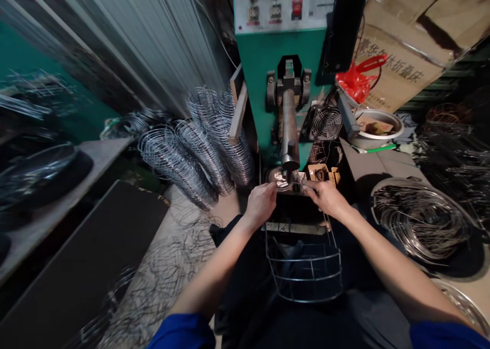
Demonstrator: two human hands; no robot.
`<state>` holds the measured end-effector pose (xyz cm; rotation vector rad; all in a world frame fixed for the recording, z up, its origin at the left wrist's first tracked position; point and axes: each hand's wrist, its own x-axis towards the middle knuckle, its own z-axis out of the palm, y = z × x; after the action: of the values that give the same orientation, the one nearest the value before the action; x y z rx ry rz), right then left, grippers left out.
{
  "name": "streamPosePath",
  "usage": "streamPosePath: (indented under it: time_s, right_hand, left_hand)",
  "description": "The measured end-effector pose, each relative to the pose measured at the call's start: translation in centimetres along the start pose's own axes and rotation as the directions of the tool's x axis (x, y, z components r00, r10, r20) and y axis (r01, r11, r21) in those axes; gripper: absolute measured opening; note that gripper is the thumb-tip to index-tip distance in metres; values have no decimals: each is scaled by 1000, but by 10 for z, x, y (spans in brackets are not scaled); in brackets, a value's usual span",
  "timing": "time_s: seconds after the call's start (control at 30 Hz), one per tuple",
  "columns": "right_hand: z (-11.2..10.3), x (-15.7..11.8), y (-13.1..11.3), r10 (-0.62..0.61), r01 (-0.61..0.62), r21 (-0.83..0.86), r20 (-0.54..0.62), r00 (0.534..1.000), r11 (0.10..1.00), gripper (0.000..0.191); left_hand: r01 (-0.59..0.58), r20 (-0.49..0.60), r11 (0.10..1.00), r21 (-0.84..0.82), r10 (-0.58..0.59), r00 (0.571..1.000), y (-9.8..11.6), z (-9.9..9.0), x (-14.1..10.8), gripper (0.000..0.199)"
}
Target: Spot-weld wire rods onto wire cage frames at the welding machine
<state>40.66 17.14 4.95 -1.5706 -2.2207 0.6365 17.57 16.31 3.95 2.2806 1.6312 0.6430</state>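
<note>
A wire basket (308, 279) with a grid of thin metal rods hangs over my lap, and its side wires run up towards my hands. My left hand (262, 204) is closed in a pinch at the left end of the thin wire, just left of the machine's lower tip. On the other side, my right hand (327, 199) pinches the wire with thumb and fingers. Between the two hands, the wire passes beneath the thick metal arm (290, 129) of a green machine (248, 58). Where wire and tip meet is too small to make out.
Tall stacks of wire rings (178, 163) stand left of the machine. Loose wire pieces (164, 267) cover the floor there. At right are a round container of bent wires (424, 219), a metal bowl (383, 141) and a small fan (326, 123). A phone (344, 30) hangs by the control panel.
</note>
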Motion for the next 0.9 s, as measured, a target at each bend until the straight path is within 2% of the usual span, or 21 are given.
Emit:
streamPosePath:
  time_s: [0.3, 0.43, 0.9]
  right_hand:
    - [-2, 4, 2, -11, 12, -16, 26, 1000, 1000, 33]
    - [1, 5, 7, -45, 45, -27, 3, 999, 999, 31]
    - [8, 1, 11, 1, 4, 155, -33, 999, 988, 34]
  left_hand:
    - [-1, -13, 1000, -29, 0, 1000, 2, -2, 0, 26]
    - [-1, -7, 1000, -28, 1, 1000, 2, -2, 0, 24]
    - [50, 49, 998, 46, -52, 997, 3, -1, 0, 22]
